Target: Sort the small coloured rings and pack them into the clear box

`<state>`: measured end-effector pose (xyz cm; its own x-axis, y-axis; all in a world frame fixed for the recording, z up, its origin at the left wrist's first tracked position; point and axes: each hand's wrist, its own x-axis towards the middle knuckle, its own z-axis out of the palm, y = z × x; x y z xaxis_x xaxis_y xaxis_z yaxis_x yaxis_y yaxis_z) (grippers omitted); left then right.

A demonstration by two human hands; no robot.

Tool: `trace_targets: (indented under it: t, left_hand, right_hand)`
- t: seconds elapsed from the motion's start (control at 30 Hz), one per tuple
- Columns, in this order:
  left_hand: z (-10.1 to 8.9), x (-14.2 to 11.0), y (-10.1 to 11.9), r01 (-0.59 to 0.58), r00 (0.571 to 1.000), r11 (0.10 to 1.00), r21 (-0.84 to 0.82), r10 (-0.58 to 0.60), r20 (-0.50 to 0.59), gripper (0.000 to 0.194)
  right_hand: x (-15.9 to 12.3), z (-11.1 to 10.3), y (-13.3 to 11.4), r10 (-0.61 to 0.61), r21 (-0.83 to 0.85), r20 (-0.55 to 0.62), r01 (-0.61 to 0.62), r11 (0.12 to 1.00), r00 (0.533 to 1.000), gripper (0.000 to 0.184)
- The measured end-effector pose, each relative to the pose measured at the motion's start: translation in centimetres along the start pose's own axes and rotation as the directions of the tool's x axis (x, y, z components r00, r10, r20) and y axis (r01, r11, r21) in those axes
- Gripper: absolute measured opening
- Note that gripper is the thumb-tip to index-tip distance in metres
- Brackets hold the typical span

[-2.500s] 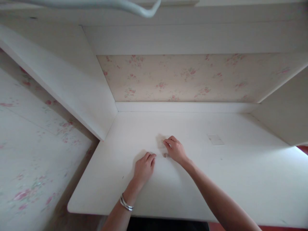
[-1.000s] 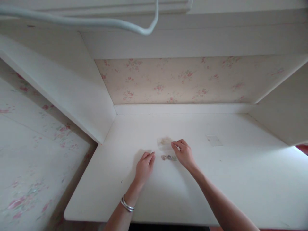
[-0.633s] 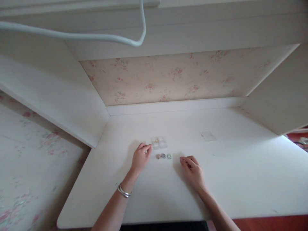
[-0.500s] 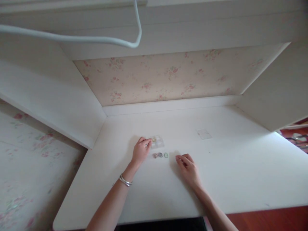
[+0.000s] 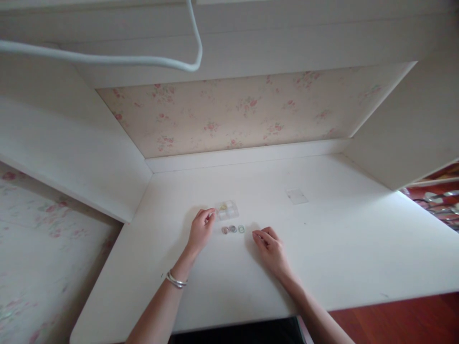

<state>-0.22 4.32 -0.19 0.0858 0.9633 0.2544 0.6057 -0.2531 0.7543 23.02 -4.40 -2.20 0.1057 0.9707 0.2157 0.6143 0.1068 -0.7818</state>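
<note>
A small clear compartment box [image 5: 227, 210] lies on the white desk [image 5: 340, 248]. Just in front of it, three small rings [image 5: 233, 229] sit in a row. My left hand [image 5: 200, 232], with a silver bangle [image 5: 175, 280] on the wrist, rests left of the rings. Its thumb and forefinger are pinched together at the box's left edge, and what they pinch is too small to make out. My right hand [image 5: 270, 248] lies on the desk right of the rings, apart from them, fingers curled in with nothing showing in them.
A flat clear square piece [image 5: 296, 196] lies further right on the desk. White side panels [image 5: 89, 157] and a floral back wall [image 5: 233, 114] enclose the desk. A white cable [image 5: 107, 59] hangs overhead. Red floor [image 5: 412, 315] shows at the lower right.
My right hand has drawn back from the box to the right, uncovering the three rings. My left hand has moved forward to the box's left edge. The view has swung right.
</note>
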Motion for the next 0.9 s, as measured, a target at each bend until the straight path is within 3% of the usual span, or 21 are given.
trace_targets:
  t: [0.1,0.2,0.37,0.67,0.9]
  left_hand:
    - [-0.5,-2.3,-0.4,0.055,0.998,0.998,-0.029,-0.054,0.028,0.028]
    - [-0.5,-4.0,-0.9,0.076,0.997,0.997,-0.033,-0.075,0.024,0.025]
    - [-0.5,-4.8,-1.1,0.112,0.994,0.992,-0.059,-0.111,0.016,0.024]
    - [-0.8,-4.8,-0.9,0.100,0.995,0.991,-0.089,-0.097,0.032,0.021]
    - [-0.9,-4.8,-0.8,0.100,0.995,0.988,-0.119,-0.096,0.040,0.021]
  right_hand:
    - [0.1,0.5,-1.4,-0.121,-0.109,0.115,0.133,0.985,0.986,0.028]
    - [0.8,1.3,-3.2,-0.239,-0.217,0.250,0.295,0.931,0.938,0.027]
    - [3.0,2.6,-5.0,-0.327,-0.302,0.377,0.449,0.841,0.867,0.029]
    - [4.6,3.6,-5.1,-0.344,-0.344,0.435,0.506,0.791,0.833,0.022]
    - [4.6,3.9,-4.7,-0.312,-0.350,0.419,0.469,0.811,0.853,0.024]
